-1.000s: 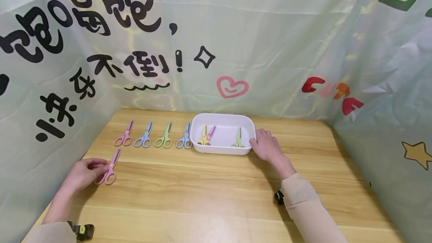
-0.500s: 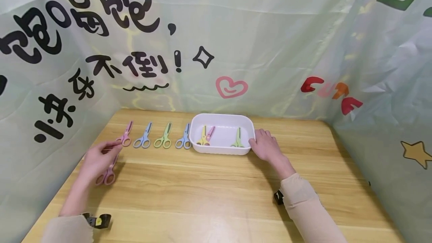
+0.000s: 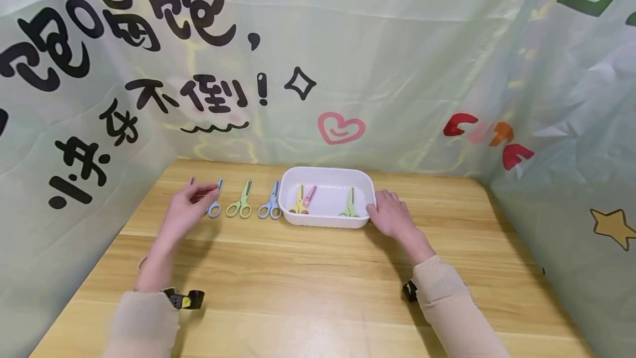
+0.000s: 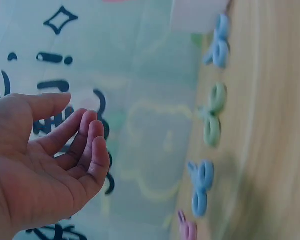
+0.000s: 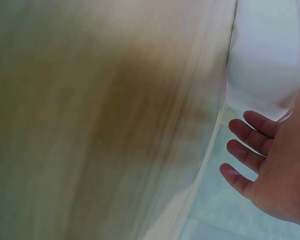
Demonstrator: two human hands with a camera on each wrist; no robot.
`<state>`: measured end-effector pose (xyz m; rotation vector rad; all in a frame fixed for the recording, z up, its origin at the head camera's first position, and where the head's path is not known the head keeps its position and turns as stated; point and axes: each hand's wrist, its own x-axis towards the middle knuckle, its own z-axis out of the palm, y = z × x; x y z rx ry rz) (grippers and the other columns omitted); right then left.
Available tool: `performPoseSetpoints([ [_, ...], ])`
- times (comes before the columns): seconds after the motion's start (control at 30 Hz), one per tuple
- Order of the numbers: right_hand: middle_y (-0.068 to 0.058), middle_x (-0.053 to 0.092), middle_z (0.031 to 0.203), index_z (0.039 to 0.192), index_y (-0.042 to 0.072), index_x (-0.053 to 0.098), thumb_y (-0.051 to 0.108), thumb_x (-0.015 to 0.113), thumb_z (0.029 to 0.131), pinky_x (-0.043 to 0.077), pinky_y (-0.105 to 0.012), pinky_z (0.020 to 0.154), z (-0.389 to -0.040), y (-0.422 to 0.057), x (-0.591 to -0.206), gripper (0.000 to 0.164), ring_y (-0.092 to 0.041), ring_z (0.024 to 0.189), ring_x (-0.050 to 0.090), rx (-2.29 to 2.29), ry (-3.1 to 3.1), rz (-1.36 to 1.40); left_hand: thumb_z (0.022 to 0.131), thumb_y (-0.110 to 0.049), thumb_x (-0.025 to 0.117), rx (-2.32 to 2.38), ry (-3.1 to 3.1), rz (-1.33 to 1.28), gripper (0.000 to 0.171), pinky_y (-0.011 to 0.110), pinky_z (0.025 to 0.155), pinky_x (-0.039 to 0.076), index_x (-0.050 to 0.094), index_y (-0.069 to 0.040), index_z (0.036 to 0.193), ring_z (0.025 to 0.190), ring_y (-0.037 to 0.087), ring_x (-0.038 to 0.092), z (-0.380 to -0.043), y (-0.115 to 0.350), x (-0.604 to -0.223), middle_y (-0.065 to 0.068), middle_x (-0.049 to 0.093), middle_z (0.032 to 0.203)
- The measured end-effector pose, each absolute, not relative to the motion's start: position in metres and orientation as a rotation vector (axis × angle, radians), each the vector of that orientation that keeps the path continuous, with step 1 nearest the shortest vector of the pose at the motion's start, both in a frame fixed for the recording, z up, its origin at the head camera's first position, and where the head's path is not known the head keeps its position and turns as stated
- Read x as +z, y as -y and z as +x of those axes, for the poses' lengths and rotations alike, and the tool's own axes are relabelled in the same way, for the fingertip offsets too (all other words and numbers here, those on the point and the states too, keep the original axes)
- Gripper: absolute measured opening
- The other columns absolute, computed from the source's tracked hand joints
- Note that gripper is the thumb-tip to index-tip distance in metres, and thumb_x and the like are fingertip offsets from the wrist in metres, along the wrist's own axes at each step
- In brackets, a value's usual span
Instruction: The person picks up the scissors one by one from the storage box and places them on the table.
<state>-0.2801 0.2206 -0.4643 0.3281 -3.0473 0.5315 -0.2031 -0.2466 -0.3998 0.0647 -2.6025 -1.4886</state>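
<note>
My left hand [image 3: 186, 209] hovers over the left end of a row of children's scissors, fingers softly bent and nothing between them. It partly covers pink scissors [image 4: 188, 230] and blue scissors [image 3: 214, 210]. Green scissors [image 3: 240, 209] and more blue scissors [image 3: 270, 209] lie farther right. Another pink pair [image 3: 141, 263] is mostly hidden behind the left forearm. At the right end of a white plastic box [image 3: 328, 220], my right hand [image 3: 395, 214] holds the end wall, thumb at the rim and fingers outside. Inside lie yellow scissors [image 3: 300, 203], pink scissors [image 3: 310, 196] and green scissors [image 3: 350, 206].
The wooden table [image 3: 308, 286] meets a printed cloth backdrop [image 3: 397, 70] at its back and sides. Each wrist wears a black strap-on device, such as the left one [image 3: 186, 299]. The leftmost box wall stands right beside the second blue scissors.
My left hand has left the nearer pink scissors on the table and moved up and right, past the farther pink pair to the first blue pair. My right hand and the box have stayed put.
</note>
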Motion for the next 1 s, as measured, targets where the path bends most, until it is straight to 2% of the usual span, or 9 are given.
performPoseSetpoints([
  [0.1, -0.024, 0.057, 0.129, 0.134, -0.008, 0.054, 0.029, 0.043, 0.105, 0.041, -0.062, 0.095, -0.278, -0.22, -0.463, 0.048, -0.043, 0.118, 0.047, 0.541, 3.042, 0.325, 0.106, -0.035, 0.061, -1.513, 2.589, 0.021, 0.05, 0.022, 0.097, 0.048, 0.06, 0.0, 0.141, 0.131, 0.032, 0.054, -0.209, 0.231, -0.397, 0.023, 0.065, 0.134],
  [0.17, -0.024, 0.057, 0.129, 0.134, -0.008, 0.054, 0.028, 0.043, 0.105, 0.041, -0.062, 0.095, -0.277, -0.22, -0.463, 0.048, -0.043, 0.118, 0.047, 0.54, 3.04, 0.325, 0.106, -0.033, 0.062, -1.555, 2.574, 0.004, 0.049, 0.015, 0.082, 0.049, 0.06, 0.0, 0.142, 0.119, 0.03, 0.06, -0.212, 0.221, -0.396, 0.022, 0.065, 0.134],
  [0.33, -0.023, 0.058, 0.129, 0.135, -0.007, 0.054, 0.029, 0.042, 0.106, 0.041, -0.062, 0.095, -0.278, -0.219, -0.464, 0.048, -0.043, 0.119, 0.048, 0.536, 3.044, 0.327, 0.105, -0.031, 0.063, -1.609, 2.588, -0.012, 0.046, 0.025, 0.089, 0.05, 0.061, -0.003, 0.141, 0.12, 0.031, 0.061, -0.222, 0.196, -0.398, 0.019, 0.064, 0.137],
  [0.5, -0.023, 0.057, 0.13, 0.136, -0.007, 0.053, 0.029, 0.042, 0.106, 0.041, -0.062, 0.096, -0.28, -0.22, -0.465, 0.049, -0.043, 0.12, 0.047, 0.532, 3.055, 0.323, 0.104, -0.027, 0.065, -1.602, 2.602, -0.082, 0.041, 0.035, 0.09, 0.052, 0.064, -0.003, 0.138, 0.117, 0.032, 0.062, -0.23, 0.169, -0.403, 0.017, 0.067, 0.132],
  [0.8, -0.023, 0.057, 0.132, 0.136, -0.007, 0.053, 0.03, 0.042, 0.105, 0.041, -0.062, 0.097, -0.279, -0.22, -0.463, 0.049, -0.043, 0.122, 0.046, 0.54, 3.06, 0.315, 0.101, -0.018, 0.067, -1.533, 2.678, -0.226, 0.035, 0.042, 0.091, 0.055, 0.067, 0.0, 0.131, 0.11, 0.032, 0.064, -0.251, 0.124, -0.411, 0.015, 0.071, 0.123],
  [1.0, -0.023, 0.057, 0.132, 0.137, -0.007, 0.053, 0.029, 0.042, 0.105, 0.041, -0.062, 0.097, -0.28, -0.22, -0.463, 0.05, -0.043, 0.121, 0.047, 0.549, 3.063, 0.309, 0.099, -0.017, 0.069, -1.452, 2.758, -0.337, 0.033, 0.041, 0.09, 0.055, 0.069, 0.0, 0.128, 0.105, 0.028, 0.067, -0.268, 0.103, -0.415, 0.014, 0.072, 0.12],
])
